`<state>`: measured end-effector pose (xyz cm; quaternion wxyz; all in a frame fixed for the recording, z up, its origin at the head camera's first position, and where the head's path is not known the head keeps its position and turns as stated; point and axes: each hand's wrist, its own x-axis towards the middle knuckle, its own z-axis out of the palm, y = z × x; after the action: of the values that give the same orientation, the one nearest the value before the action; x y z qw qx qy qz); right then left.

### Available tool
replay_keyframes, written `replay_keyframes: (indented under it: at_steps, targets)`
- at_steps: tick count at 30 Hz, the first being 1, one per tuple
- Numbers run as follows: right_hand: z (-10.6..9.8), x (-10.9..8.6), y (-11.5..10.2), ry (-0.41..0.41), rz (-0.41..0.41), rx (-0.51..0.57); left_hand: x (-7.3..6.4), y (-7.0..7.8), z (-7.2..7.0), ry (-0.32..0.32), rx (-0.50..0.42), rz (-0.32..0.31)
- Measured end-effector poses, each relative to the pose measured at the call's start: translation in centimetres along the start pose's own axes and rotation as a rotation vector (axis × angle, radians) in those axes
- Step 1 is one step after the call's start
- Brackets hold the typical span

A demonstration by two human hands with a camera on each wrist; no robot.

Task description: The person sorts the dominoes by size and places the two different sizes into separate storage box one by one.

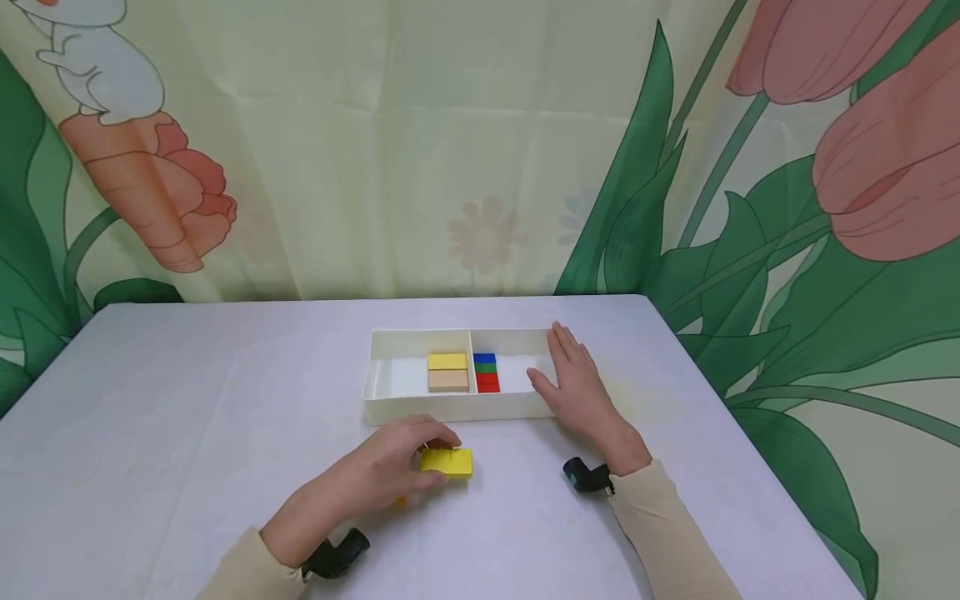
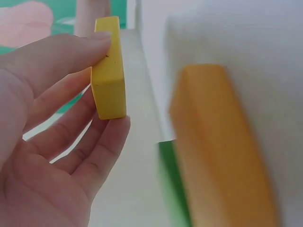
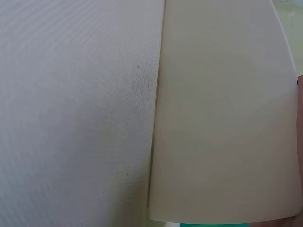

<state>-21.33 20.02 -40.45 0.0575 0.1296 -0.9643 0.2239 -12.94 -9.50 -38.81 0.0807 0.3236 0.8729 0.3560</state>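
Observation:
My left hand [image 1: 371,467] pinches a yellow block [image 1: 447,463] between thumb and fingertips, in front of the white divided tray [image 1: 457,408]. In the left wrist view the yellow block [image 2: 109,75] stands on edge between thumb and fingers. An orange block [image 2: 222,142] and a green block [image 2: 171,182] lie nearby; in the head view the left hand mostly hides them. My right hand [image 1: 581,387] rests at the tray's right end with its fingers straight. The right wrist view shows the tray's plain outer wall [image 3: 227,113].
The tray's left compartment has a yellow block [image 1: 447,361] and a light wooden block [image 1: 447,382] against the divider. Its right compartment has blue [image 1: 484,358], green [image 1: 485,368] and red [image 1: 487,382] blocks. A white cloth covers the table [image 1: 187,400]; a printed curtain [image 1: 337,167] hangs behind.

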Motion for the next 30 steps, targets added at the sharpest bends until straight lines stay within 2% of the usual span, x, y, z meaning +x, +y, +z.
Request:
replay_keyframes:
  at_steps: [4,9,12,21,26,30]
  targets:
    - [0.0,-0.1,0.2,0.002,0.002,0.0,0.3,0.5,-1.0,0.034,0.006,0.042]
    - [0.0,-0.1,0.2,0.0,0.006,0.015,0.9,1.1,-2.5,0.127,0.048,0.117]
    - [0.0,-0.1,0.1,0.001,0.001,0.019,1.3,1.3,-3.4,0.173,0.071,0.127]
    - [0.0,-0.1,0.0,-0.003,0.001,0.019,2.4,0.8,-4.8,0.24,0.103,0.097]
    - [0.0,0.0,0.0,-0.011,0.004,0.016,3.6,-0.1,-5.3,0.239,0.106,0.082]
    - [-0.1,-0.2,0.0,-0.008,0.004,0.016,4.6,-0.8,-5.3,0.203,0.083,0.04]
